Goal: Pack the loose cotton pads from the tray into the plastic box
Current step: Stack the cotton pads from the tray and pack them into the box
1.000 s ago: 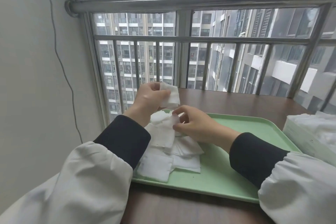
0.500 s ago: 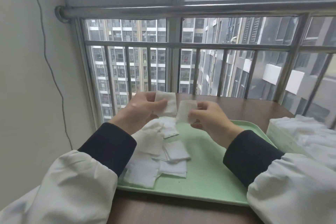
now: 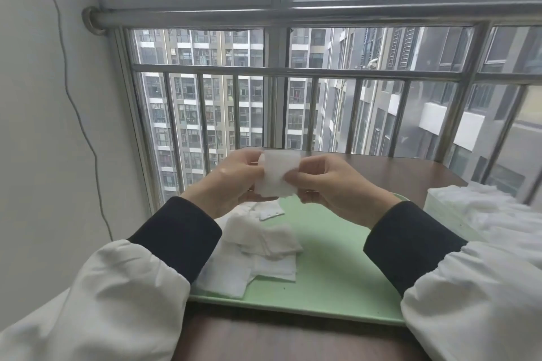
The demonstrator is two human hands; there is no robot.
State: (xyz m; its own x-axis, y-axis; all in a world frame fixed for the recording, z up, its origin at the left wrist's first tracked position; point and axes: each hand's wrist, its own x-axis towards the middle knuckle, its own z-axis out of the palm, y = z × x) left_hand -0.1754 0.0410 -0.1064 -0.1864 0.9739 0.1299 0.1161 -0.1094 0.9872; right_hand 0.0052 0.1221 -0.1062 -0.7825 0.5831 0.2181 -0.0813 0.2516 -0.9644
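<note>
Both hands are raised above the far end of the green tray. The left hand and right hand each pinch a side edge of the white cotton pads held upright between them, fingers curled; it may be a small stack rather than one pad, as the blur hides the edges. Several loose pads lie heaped on the tray's left half, below the left wrist, and the plastic box stands just beside the tray's right edge, with white pads in it.

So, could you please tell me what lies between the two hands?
In the head view, white cotton pads lie there, pinched from either side by the left hand and the right hand.
</note>
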